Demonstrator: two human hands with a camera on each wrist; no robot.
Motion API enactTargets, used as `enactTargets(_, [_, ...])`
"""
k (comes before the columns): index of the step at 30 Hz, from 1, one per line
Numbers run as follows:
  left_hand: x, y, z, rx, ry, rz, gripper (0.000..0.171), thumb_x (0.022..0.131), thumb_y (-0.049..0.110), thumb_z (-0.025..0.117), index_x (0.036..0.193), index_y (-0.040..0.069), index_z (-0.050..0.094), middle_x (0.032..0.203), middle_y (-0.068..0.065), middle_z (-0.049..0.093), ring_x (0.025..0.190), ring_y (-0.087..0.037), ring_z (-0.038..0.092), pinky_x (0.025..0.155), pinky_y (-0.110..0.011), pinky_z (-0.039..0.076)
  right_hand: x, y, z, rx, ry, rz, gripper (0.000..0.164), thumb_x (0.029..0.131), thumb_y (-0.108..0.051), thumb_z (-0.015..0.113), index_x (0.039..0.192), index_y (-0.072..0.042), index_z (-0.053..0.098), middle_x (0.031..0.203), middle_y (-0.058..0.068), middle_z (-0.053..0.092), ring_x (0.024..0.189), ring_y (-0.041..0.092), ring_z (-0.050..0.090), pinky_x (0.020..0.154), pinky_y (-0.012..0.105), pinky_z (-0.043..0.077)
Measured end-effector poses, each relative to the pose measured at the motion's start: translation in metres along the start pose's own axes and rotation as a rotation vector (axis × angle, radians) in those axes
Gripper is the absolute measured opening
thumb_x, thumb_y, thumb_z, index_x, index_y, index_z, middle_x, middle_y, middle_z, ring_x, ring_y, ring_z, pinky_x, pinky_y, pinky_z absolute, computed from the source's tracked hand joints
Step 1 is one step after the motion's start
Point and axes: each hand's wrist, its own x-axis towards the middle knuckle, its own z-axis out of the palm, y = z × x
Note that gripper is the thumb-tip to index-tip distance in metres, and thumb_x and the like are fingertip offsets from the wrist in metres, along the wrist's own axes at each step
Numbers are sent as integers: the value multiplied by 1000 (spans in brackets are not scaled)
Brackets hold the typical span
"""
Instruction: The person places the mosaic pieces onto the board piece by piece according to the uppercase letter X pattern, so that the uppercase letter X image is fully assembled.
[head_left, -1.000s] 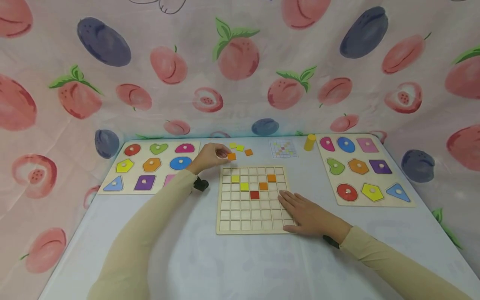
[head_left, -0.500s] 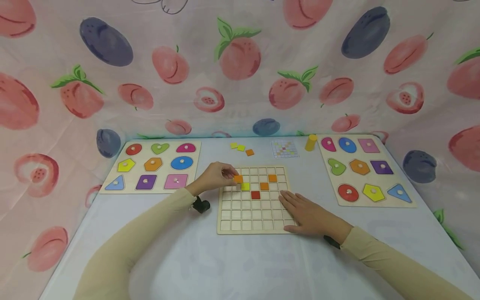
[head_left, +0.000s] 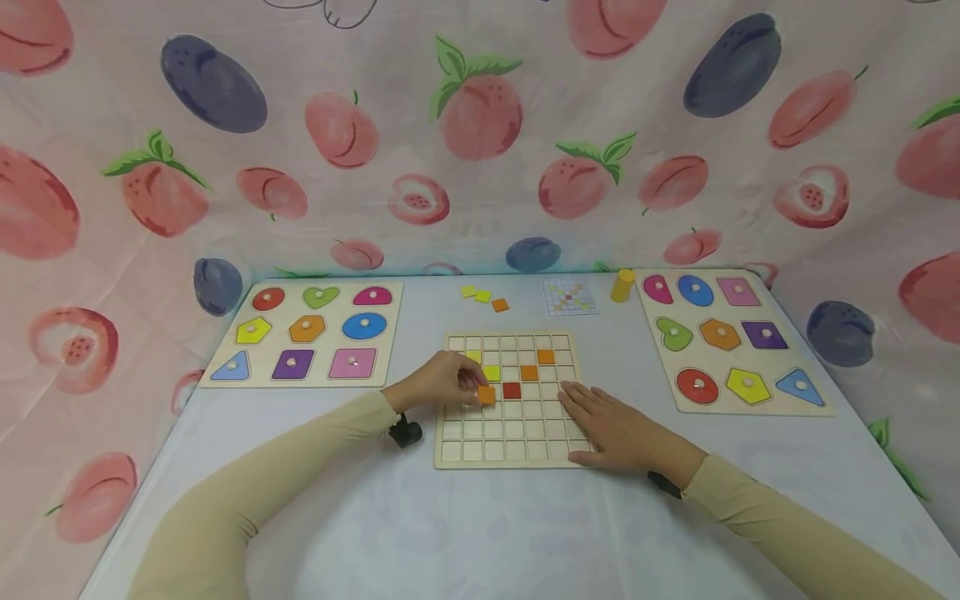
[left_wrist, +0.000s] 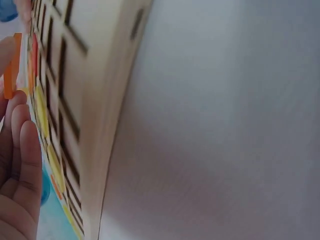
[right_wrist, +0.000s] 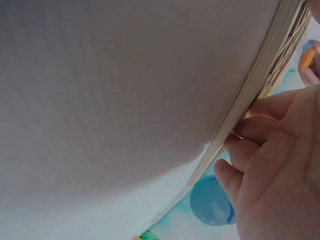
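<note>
Between its thumb and fingers my left hand (head_left: pixel 442 379) pinches an orange square tile (head_left: pixel 486 394), held over the wooden grid board (head_left: pixel 491 452) just left of a red tile (head_left: pixel 512 390). In the left wrist view the orange tile (left_wrist: pixel 13 65) stands on edge, above the grid's surface. Two yellow tiles, one of them a yellow tile (head_left: pixel 491 372) beside my fingers, and two orange tiles, including an orange tile (head_left: pixel 528 372), lie in cells farther back. My right hand (head_left: pixel 618 429) rests on the board's right edge with fingers extended; in the right wrist view its fingertips touch the rim.
Behind the board lie two loose yellow tiles (head_left: pixel 482 296), an orange tile (head_left: pixel 500 306) and a printed pattern card (head_left: pixel 570 297). A yellow cylinder (head_left: pixel 622 285) stands near the card. Knobbed shape puzzles flank the board: a left puzzle (head_left: pixel 273 348) and a right puzzle (head_left: pixel 697 354).
My left hand has carried the orange tile from behind the board, over its back left cells, toward me to beside the red tile. The right hand stays in place.
</note>
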Motion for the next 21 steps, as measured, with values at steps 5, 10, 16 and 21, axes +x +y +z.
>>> enactTargets(5, [-1,1,8,25,-43,-35,19,72,13,80,89,11,70,77,3,62,73,-10,54,68,-19,48,0,0,-1,-1,4,0,86,89,-60,48,148,-2,23,156,15,22,144,30,22,115,46,25])
enactTargets(10, [-1,3,10,51,-59,-24,20,72,14,81,89,11,70,78,3,61,74,-10,54,68,-19,47,-1,-2,-3,12,-1,5,86,88,-58,49,148,-2,24,155,15,23,144,30,22,115,47,25])
enactTargets(16, [0,5,12,58,-55,-13,23,71,16,82,89,11,70,78,3,60,74,-11,53,68,-19,47,0,-2,-3,14,1,0,86,88,-58,50,148,-1,25,155,15,23,144,30,23,114,47,25])
enactTargets(21, [0,6,13,62,-55,-2,25,70,18,83,90,11,70,81,4,61,77,-11,53,70,-19,47,-1,-2,-3,8,8,-4,86,89,-58,49,148,-1,25,155,15,24,143,30,23,114,47,26])
